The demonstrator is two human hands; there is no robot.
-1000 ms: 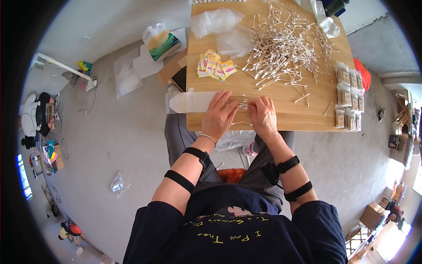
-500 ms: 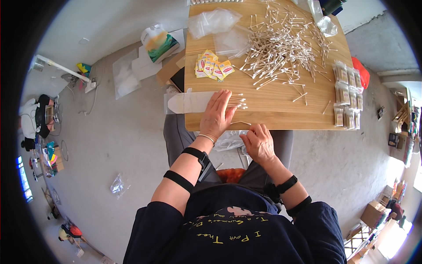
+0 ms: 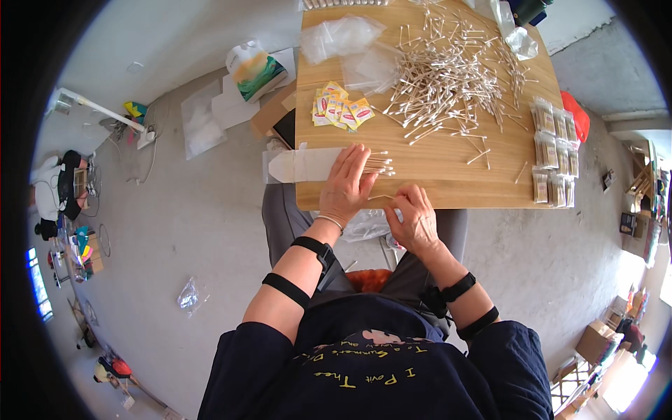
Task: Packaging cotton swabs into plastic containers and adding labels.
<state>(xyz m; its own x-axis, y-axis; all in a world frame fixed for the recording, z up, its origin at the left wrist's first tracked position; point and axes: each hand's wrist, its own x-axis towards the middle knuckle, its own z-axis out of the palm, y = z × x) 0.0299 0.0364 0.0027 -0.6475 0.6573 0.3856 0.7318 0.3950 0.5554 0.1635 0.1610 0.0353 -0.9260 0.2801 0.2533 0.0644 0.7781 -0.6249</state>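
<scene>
My left hand (image 3: 344, 185) lies flat over a bundle of cotton swabs (image 3: 380, 165), its fingers stretched out and close together. The swabs' white tips stick out to the right of the fingers. Left of this hand is a white paper strip with a rounded end (image 3: 301, 165), on or in a clear plastic bag; where the swabs meet it is hidden. At the table's near edge my right hand (image 3: 414, 218) is closed, thumb and fingertips pinching the right end of a single cotton swab (image 3: 378, 197). That swab points toward the left hand's thumb.
A large pile of loose cotton swabs (image 3: 448, 80) covers the far middle of the wooden table (image 3: 420, 178). Yellow and white labels (image 3: 341, 108) and clear bags (image 3: 343, 36) lie to the left. Filled swab packets (image 3: 553, 150) stand in rows along the right edge.
My right hand has moved slightly up onto the table edge, and its fingertips now meet the single swab. The left hand stays on the bundle.
</scene>
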